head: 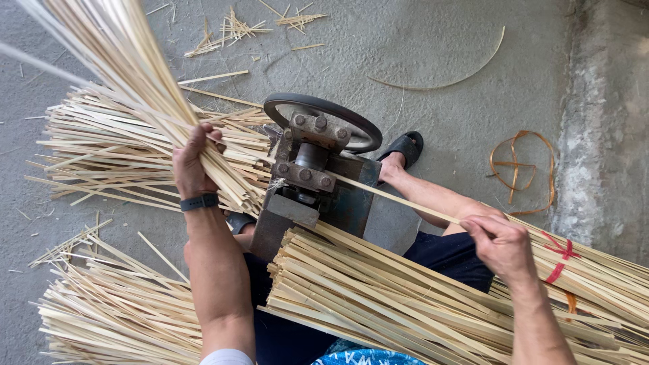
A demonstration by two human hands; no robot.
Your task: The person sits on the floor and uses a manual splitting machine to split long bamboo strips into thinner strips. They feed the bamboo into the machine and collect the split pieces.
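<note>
Left hand (191,162), wearing a dark wristband (199,202), is gripping a thick sheaf of thin bamboo slivers (128,64) fanning up and away. Right hand (499,242) is pinching a single bamboo strip (405,200) and feeding it into the metal splitting machine (312,177) with its black handwheel (323,120). Judgement: keeping the strip straight and level with the machine's mouth is helping a clean pass. No containers are showing; stock is lying loose: tied bundle (419,297) across the lap, split pile (108,152) on the concrete floor (439,61).
</note>
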